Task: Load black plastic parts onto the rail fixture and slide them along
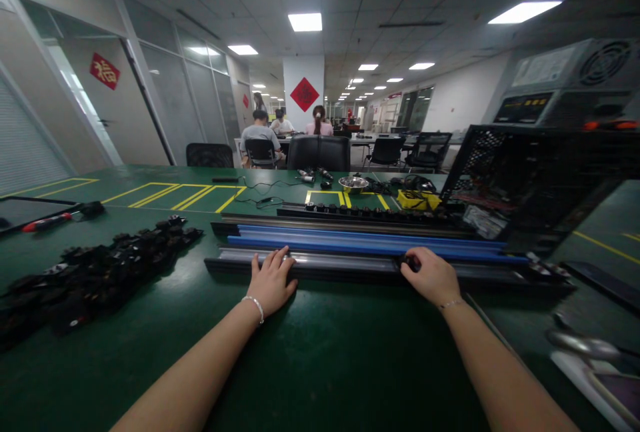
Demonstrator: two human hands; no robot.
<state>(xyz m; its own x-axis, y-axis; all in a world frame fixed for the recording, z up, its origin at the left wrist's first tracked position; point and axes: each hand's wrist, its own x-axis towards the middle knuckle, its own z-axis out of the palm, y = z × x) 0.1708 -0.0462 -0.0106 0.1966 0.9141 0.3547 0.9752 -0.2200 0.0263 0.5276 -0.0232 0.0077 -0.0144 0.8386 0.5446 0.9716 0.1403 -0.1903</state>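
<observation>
My left hand (273, 280) rests with spread fingers on the near edge of a long black rail (340, 273) that has a clear strip along it. Toward the rail's right part, my right hand (431, 275) pinches a small black part (412, 263) at the rail. Just behind runs a long blue rail (370, 240). Farther back, a dark rail (293, 211) carries a row of small black pieces. A large heap of small black parts (100, 272) lies on the green table (320, 365) to the left.
An open black computer case (545, 179) stands at the right with power supplies on top. Behind the rails are a metal bowl (353, 183), a yellow object (418, 200) and cables. A red-handled tool (47, 222) lies far left. People sit beyond.
</observation>
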